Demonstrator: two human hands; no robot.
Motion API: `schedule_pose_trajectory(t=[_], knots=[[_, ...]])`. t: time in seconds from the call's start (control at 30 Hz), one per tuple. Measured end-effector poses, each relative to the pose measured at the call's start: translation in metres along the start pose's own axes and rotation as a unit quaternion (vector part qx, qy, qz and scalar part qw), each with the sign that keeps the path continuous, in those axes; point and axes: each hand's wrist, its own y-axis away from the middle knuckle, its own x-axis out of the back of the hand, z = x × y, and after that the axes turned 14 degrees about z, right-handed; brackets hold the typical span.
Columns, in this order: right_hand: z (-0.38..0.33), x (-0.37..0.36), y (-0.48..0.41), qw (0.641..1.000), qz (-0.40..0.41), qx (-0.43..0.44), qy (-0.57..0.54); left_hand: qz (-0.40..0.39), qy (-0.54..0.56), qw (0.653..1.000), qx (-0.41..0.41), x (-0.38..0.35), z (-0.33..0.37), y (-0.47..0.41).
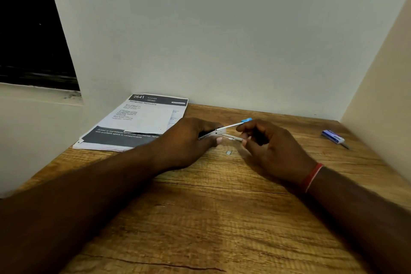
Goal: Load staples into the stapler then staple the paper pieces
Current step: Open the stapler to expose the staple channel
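Note:
A small metal stapler [224,131] with a blue tip is hinged open above the wooden table [222,218]. My left hand [189,142] grips its rear end, thumb underneath. My right hand [269,147] pinches the front, fingers on the raised top arm and on the lower staple channel. Whether staples sit in the channel is too small to tell. A tiny grey bit, perhaps staples [228,152], lies on the table just below the stapler. A stack of printed paper sheets [138,122] lies at the back left against the wall.
A small blue-and-white staple box [333,136] rests at the back right near the side wall. Walls close the table at the back, left and right. A dark window opening [33,29] is at the upper left.

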Motion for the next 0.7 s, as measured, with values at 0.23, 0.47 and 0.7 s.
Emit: schedule_pose_trajectory(t=[0.23,0.47,0.7], knots=[[0.001,-0.003,-0.002,1.0,0.023,0.016,0.002,-0.042,-0.023,0.999,-0.01,-0.009,-0.014,-0.003],[0.0,-0.007,-0.002,0.998,0.03,-0.051,-0.027,-0.043,-0.042,0.998,-0.033,-0.011,-0.017,-0.007],[-0.003,-0.007,-0.003,0.992,0.047,-0.09,-0.072,-0.041,-0.035,0.995,-0.087,-0.009,-0.007,-0.006]])
